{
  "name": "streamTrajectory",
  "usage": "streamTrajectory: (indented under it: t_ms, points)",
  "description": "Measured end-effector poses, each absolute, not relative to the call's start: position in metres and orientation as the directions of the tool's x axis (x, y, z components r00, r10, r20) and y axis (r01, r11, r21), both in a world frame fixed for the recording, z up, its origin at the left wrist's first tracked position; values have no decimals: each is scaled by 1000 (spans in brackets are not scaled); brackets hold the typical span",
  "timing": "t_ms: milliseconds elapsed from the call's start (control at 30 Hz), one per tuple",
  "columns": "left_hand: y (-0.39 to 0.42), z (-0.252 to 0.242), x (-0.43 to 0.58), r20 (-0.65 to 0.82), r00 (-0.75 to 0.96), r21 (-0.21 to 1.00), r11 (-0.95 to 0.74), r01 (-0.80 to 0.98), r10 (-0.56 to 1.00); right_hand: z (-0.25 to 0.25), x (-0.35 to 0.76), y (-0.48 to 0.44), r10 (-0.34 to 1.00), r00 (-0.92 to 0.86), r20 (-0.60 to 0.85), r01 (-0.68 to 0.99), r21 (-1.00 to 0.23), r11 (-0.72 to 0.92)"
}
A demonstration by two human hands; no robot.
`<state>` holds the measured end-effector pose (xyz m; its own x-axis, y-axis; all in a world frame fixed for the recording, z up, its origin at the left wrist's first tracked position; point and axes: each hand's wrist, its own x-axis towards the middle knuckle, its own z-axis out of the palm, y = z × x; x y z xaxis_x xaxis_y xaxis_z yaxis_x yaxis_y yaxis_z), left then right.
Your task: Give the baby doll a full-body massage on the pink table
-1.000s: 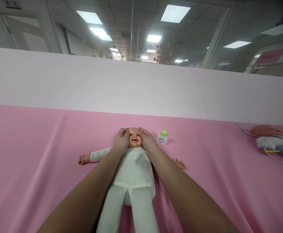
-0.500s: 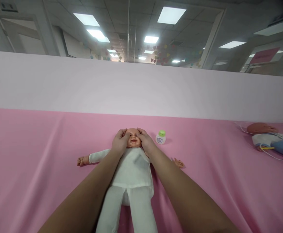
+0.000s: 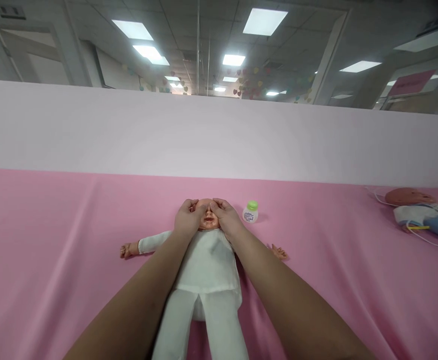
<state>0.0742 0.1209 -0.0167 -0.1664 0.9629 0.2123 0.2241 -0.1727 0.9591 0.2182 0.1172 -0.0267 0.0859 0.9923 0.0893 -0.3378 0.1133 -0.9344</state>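
A baby doll (image 3: 209, 262) in a white top and white trousers lies on its back, arms spread to the sides. My left hand (image 3: 187, 218) is wrapped round one side of the doll's head, its thumb lying over the eye area. On the other side, my right hand (image 3: 227, 217) cups the head in the same way, with its thumb close to the left one. The thumbs hide the doll's eyes; its nose and mouth show below them. A small clear bottle (image 3: 250, 215) with a green cap stands just right of my right hand.
Pink cloth (image 3: 53, 240) covers the table, with folds on both sides. Far right lies a second doll (image 3: 425, 215) in white and blue, with a thin white tube and a yellow piece on it. A low white wall (image 3: 219, 135) runs along the back, below glass.
Both thumbs have moved inward and now nearly meet across the doll's upper face, covering its eyes. The bottle and second doll rest as before; the view has shifted slightly.
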Motion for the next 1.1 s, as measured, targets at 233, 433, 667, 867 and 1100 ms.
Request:
streamTrajectory:
  t_ms: [233,433,667,867,1100]
  points:
    - [133,-29,72,218,-195,974,-202,99,956,-32,226,119,996,70,62,-406,-910,85]
    - [138,-38,69,207,-144,977,-211,-9,968,-34,234,118,1000,-18,-1,-435,-901,-9]
    - [131,-28,57,182,-1,983,-182,-3,983,-23,249,108,988,-141,61,-222,-975,29]
    - [118,-12,43,105,307,989,-133,71,946,-19,265,101,964,-255,80,41,-995,93]
    - [126,-20,48,255,124,912,-281,299,959,-22,256,110,985,-51,162,95,-982,166]
